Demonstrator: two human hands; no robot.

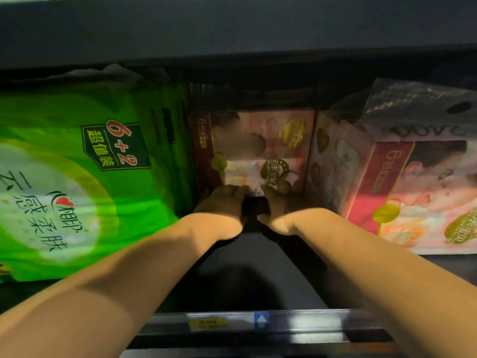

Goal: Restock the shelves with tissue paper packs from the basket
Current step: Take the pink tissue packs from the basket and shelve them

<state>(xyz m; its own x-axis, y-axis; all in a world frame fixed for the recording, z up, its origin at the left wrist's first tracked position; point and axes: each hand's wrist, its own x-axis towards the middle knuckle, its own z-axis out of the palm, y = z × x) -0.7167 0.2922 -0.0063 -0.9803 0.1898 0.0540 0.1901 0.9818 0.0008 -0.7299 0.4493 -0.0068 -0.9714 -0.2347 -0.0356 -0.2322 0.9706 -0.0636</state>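
A pink and red tissue pack (258,148) stands deep at the back of the dark shelf (247,277), in the gap between other packs. Both my arms reach into that gap. My left hand (224,202) and my right hand (276,202) touch the pack's lower front edge side by side. The fingers look bent against the pack, but the shelf is dim and I cannot tell whether they grip it or only press on it. The basket is out of view.
A large green tissue pack (77,177) fills the shelf's left side. A second pink pack (413,192) with a clear plastic handle stands on the right. The upper shelf (232,34) hangs low overhead. A price rail (232,322) runs along the front edge.
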